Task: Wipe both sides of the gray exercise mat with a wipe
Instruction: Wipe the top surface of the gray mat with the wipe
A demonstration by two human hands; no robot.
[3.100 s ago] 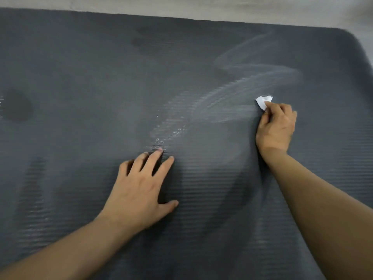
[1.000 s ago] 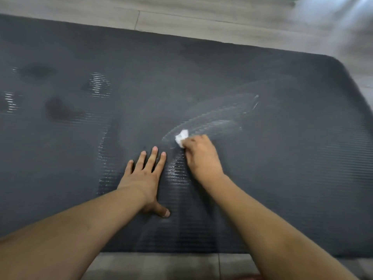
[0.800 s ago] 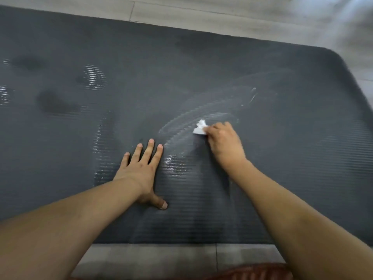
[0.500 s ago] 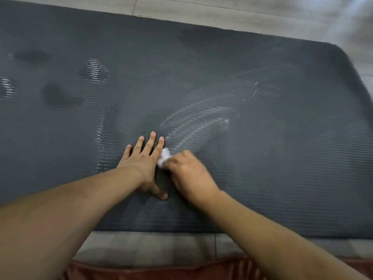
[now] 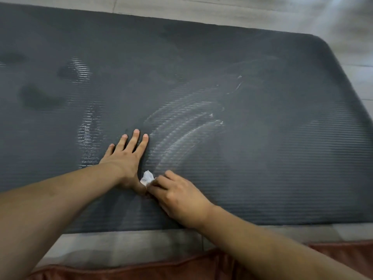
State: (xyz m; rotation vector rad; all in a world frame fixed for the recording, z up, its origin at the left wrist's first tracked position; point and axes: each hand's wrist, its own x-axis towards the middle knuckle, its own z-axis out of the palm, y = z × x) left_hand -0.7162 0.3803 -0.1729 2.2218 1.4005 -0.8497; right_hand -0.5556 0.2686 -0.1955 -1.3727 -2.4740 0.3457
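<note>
The gray ribbed exercise mat [image 5: 262,168] lies flat on the floor and fills most of the view. Curved wet streaks shine across its middle. My left hand [image 5: 125,158] presses flat on the mat with straight, spread fingers. Just to its right, my right hand [image 5: 177,197] grips a small crumpled white wipe [image 5: 147,177] and holds it against the mat, right beside my left thumb. Most of the wipe is hidden under my fingers.
Pale floor tiles [image 5: 222,11] show beyond the mat's far edge and along its near edge [image 5: 141,243]. A reddish-brown cushion [image 5: 161,267] lies at the bottom of the view. The mat's rounded far right corner [image 5: 323,41] is in sight.
My right hand has swept the wipe back and forth, then drawn it toward me down to my left thumb, leaving fresh streaks. My left hand has stayed pressed on the mat.
</note>
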